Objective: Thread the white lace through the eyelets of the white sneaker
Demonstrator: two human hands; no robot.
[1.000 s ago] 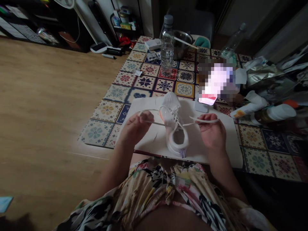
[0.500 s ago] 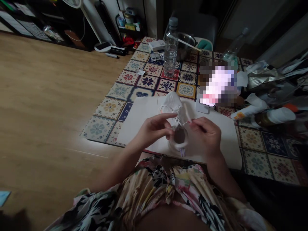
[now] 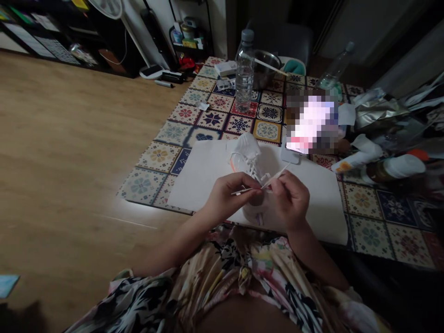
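A white shoe lies on a white sheet at the table's near edge, toe pointing away from me. Over its opening, my left hand pinches a white shoelace, whose end sticks out past the fingers. Close beside it, my right hand is closed on a shoelace too, with a length slanting up between the thumb and fingers. The fingertips of both hands nearly meet above the tongue area. My hands partly hide the shoe's opening, while its heel shows below them.
A clear plastic bottle stands behind the shoe, near a metal pot. A blurred lit phone screen is propped at the right. Beyond it lie a white tube, a white-capped bottle and crumpled wrappers.
Both hands have come together over the shoe opening. My left fingers, spread before, now pinch a lace, and my right hand has moved slightly left with its lace slanting upward.
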